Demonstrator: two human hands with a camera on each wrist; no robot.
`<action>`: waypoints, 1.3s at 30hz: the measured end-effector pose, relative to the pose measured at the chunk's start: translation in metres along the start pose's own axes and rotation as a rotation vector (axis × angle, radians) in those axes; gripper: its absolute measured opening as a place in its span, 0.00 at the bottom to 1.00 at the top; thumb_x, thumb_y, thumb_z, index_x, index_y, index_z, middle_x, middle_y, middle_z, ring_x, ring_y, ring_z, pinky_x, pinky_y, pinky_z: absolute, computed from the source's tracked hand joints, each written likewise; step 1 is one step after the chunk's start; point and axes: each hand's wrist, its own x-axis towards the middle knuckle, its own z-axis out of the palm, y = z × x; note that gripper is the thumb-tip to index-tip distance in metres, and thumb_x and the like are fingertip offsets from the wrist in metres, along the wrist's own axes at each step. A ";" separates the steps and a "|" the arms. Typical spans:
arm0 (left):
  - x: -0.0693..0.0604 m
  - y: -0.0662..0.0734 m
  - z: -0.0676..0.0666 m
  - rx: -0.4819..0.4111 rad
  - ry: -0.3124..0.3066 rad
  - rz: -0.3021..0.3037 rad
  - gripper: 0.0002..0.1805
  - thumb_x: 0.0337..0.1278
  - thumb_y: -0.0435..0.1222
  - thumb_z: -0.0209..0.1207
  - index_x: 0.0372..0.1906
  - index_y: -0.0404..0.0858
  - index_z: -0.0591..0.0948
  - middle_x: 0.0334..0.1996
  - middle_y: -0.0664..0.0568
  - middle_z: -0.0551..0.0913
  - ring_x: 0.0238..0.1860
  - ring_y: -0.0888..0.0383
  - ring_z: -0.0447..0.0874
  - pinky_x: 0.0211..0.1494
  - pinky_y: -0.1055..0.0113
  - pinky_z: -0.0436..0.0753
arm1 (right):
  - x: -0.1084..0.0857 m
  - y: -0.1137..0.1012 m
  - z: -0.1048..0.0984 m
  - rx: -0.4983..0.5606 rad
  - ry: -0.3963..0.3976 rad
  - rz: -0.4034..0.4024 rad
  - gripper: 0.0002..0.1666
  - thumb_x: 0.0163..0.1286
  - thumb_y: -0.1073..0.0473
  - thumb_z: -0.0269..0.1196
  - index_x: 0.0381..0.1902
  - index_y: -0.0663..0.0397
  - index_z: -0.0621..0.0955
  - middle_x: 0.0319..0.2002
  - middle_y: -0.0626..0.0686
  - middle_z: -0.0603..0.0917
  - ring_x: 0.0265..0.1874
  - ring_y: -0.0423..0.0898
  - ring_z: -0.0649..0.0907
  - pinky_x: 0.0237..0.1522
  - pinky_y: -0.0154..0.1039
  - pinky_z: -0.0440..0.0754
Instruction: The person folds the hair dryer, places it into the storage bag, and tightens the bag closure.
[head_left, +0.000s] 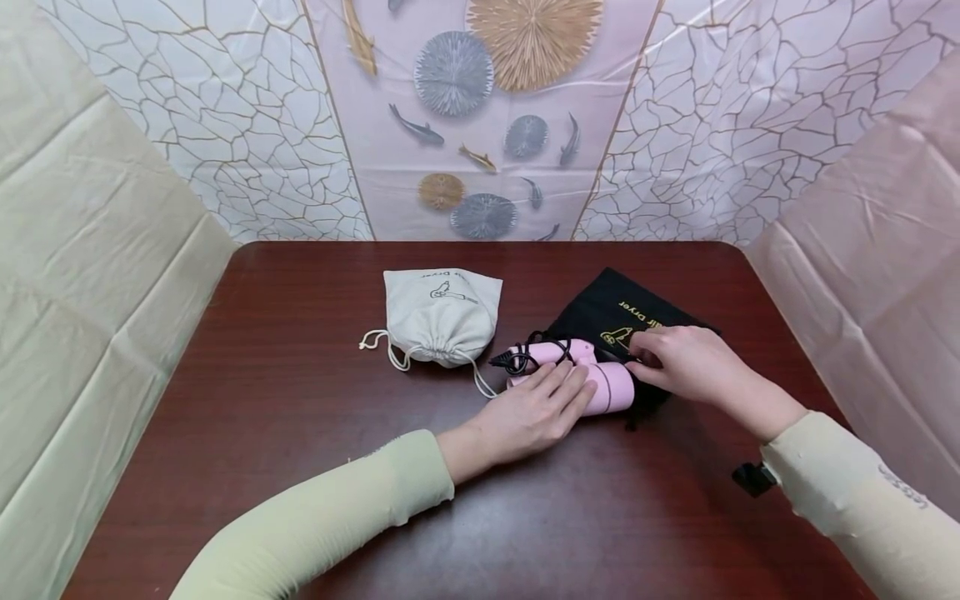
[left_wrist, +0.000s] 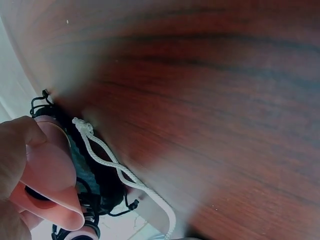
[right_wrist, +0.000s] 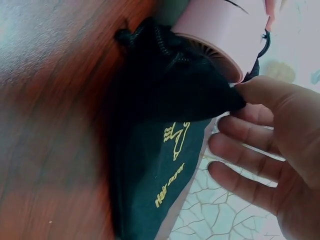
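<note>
A pink folding hair dryer (head_left: pixel 609 388) lies on the table at the mouth of a black drawstring bag (head_left: pixel 609 298), its black cord (head_left: pixel 517 360) wound about the folded handle. My left hand (head_left: pixel 534 415) lies over the dryer's barrel; the left wrist view shows thumb and fingers holding the pink body (left_wrist: pixel 47 162). With thumb and forefinger, my right hand (head_left: pixel 686 362) pinches the edge of the bag's mouth. In the right wrist view the bag's black cloth (right_wrist: pixel 165 90) reaches the dryer's vented rear end (right_wrist: pixel 220 57), while the other fingers (right_wrist: pixel 245 135) are loosely bent.
Left of the dryer, a white drawstring bag (head_left: pixel 442 312) printed with a hair dryer lies on the dark red table (head_left: pixel 300 400). Its white cord (left_wrist: pixel 120 167) trails toward my left hand. Cloth-covered walls (head_left: pixel 97 250) stand around the table's back and sides.
</note>
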 end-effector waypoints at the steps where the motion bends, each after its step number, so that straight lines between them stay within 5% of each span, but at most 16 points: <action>1: 0.000 0.000 0.000 0.002 -0.001 -0.003 0.23 0.80 0.37 0.47 0.70 0.37 0.79 0.67 0.41 0.81 0.69 0.45 0.81 0.71 0.55 0.81 | -0.001 0.001 0.000 -0.001 -0.015 0.015 0.08 0.62 0.58 0.75 0.32 0.43 0.84 0.24 0.40 0.81 0.21 0.41 0.78 0.21 0.45 0.77; 12: 0.001 -0.004 0.006 0.009 0.016 -0.038 0.23 0.79 0.36 0.47 0.69 0.36 0.80 0.66 0.41 0.82 0.67 0.43 0.83 0.71 0.55 0.81 | -0.011 0.004 0.002 0.121 -0.003 0.015 0.09 0.60 0.63 0.75 0.33 0.43 0.86 0.25 0.34 0.84 0.25 0.36 0.83 0.27 0.42 0.81; 21: 0.007 -0.005 0.008 0.023 0.049 -0.071 0.22 0.78 0.35 0.48 0.67 0.36 0.81 0.64 0.41 0.84 0.64 0.45 0.85 0.69 0.56 0.82 | -0.013 -0.006 0.003 0.196 0.081 -0.021 0.11 0.59 0.65 0.76 0.34 0.44 0.87 0.28 0.34 0.87 0.27 0.32 0.85 0.30 0.40 0.84; 31: 0.013 -0.002 0.012 0.033 0.092 -0.115 0.22 0.77 0.34 0.45 0.66 0.34 0.82 0.62 0.41 0.85 0.63 0.46 0.85 0.67 0.57 0.83 | -0.004 -0.014 0.003 0.469 0.118 -0.011 0.11 0.61 0.71 0.76 0.36 0.51 0.88 0.28 0.34 0.87 0.26 0.30 0.83 0.30 0.28 0.81; 39: 0.016 0.000 0.015 0.023 0.106 -0.110 0.23 0.78 0.33 0.44 0.66 0.34 0.82 0.62 0.42 0.85 0.62 0.48 0.85 0.67 0.60 0.83 | 0.002 -0.018 0.004 0.531 0.159 0.003 0.13 0.62 0.73 0.74 0.35 0.50 0.87 0.26 0.36 0.86 0.22 0.31 0.82 0.27 0.27 0.81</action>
